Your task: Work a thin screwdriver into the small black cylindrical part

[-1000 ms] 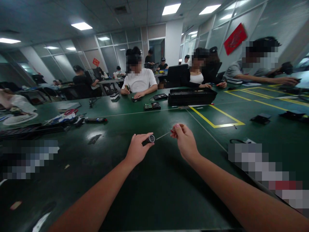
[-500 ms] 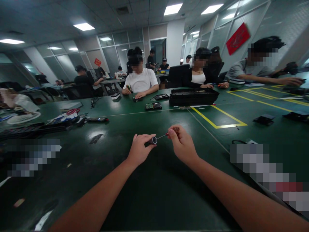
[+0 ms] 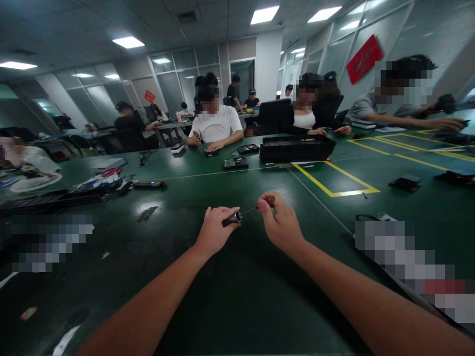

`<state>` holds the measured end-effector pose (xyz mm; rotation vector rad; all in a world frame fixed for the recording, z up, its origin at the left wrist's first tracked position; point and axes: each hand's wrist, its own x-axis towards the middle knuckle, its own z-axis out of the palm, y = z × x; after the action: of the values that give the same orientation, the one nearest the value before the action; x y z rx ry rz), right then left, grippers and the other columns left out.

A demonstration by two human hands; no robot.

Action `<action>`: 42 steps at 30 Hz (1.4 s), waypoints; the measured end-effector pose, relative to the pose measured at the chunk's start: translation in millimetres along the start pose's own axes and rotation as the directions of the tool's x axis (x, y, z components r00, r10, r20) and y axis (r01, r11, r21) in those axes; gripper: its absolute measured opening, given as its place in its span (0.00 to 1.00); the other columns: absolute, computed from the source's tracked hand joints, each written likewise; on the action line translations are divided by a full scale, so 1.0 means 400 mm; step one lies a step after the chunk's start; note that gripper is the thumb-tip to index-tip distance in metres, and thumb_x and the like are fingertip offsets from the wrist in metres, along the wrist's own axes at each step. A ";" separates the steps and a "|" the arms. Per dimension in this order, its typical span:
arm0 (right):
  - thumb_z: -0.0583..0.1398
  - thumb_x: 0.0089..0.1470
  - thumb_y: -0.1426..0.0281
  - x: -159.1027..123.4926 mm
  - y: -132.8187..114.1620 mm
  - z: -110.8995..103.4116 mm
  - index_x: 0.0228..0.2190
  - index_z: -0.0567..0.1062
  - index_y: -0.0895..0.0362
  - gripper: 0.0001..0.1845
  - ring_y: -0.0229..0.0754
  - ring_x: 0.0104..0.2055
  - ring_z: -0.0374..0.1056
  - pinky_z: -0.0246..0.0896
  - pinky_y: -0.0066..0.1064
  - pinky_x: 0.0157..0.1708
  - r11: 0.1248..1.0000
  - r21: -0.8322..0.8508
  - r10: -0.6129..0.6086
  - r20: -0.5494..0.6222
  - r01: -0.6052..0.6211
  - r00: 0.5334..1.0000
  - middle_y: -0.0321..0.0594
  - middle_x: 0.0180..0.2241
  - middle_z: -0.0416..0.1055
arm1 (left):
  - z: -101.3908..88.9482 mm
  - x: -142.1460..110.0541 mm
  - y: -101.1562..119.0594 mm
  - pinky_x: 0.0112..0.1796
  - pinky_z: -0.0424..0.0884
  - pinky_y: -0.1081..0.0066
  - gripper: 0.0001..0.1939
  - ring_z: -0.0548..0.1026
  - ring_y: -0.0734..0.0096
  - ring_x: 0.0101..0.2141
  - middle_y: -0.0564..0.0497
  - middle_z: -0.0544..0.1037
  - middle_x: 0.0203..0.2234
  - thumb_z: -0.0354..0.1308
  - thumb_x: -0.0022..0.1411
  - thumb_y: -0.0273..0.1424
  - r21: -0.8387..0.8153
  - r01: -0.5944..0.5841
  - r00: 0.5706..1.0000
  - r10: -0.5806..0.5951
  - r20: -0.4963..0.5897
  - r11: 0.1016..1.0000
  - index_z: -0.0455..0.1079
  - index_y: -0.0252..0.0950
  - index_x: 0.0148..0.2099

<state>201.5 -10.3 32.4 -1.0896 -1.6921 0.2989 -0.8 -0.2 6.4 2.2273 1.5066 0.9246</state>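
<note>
My left hand (image 3: 214,230) is closed around a short dark cylinder (image 3: 232,219) with a silver-rimmed round end, which faces right towards my other hand. It looks like a small flashlight body, but I cannot be sure of its kind. A small pale-grey part shows at that end. My right hand (image 3: 279,217) grips a screwdriver (image 3: 257,206) by its reddish-brown handle, mostly hidden by the fingers. The thin metal shaft points left, its tip at the cylinder's rimmed end. Whether the tip touches or enters is too small to tell. Both hands are held above the green table (image 3: 237,296).
Beyond my hands lie a long black housing (image 3: 297,149), a green circuit board (image 3: 235,163) and a dark pen-like tool (image 3: 149,184). Scissors with red handles (image 3: 112,171) top a pile of parts at left. Several people sit across the table. Black pieces (image 3: 404,183) lie at right.
The cylinder's rimmed end has turned from facing me towards the right, and the pale part now shows there. My right hand has moved slightly left, bringing the screwdriver's handle nearer the cylinder.
</note>
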 end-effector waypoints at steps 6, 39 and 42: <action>0.52 0.66 0.63 -0.002 0.001 -0.006 0.37 0.70 0.54 0.10 0.43 0.33 0.71 0.61 0.33 0.33 1.000 -0.018 -0.004 -0.066 0.003 0.998 0.39 0.31 0.73 | -0.001 0.002 -0.006 0.59 0.62 0.51 0.22 0.74 0.60 0.50 0.48 0.77 0.49 0.65 0.60 0.31 -0.184 0.046 0.997 -0.055 -0.048 0.982 0.72 0.44 0.57; 0.54 0.65 0.59 0.003 0.002 -0.012 0.41 0.73 0.53 0.13 0.44 0.34 0.73 0.64 0.35 0.36 0.998 0.040 0.048 -0.096 -0.045 0.994 0.39 0.33 0.76 | 0.017 0.123 0.060 0.44 0.72 0.59 0.16 0.76 0.53 0.43 0.42 0.78 0.42 0.56 0.63 0.36 0.158 0.040 0.971 -0.076 0.225 0.987 0.76 0.39 0.51; 0.54 0.65 0.59 0.003 0.003 -0.014 0.41 0.73 0.53 0.13 0.44 0.34 0.73 0.64 0.35 0.36 0.997 0.050 0.061 -0.096 -0.056 0.994 0.40 0.33 0.76 | 0.043 0.126 0.055 0.40 0.72 0.61 0.20 0.76 0.53 0.40 0.42 0.77 0.40 0.59 0.61 0.41 0.276 0.015 0.961 -0.090 0.260 0.961 0.75 0.40 0.53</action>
<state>206.8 -10.4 34.7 -1.1028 -1.5614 0.3166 38.6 38.2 23.3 2.3666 1.6320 0.3918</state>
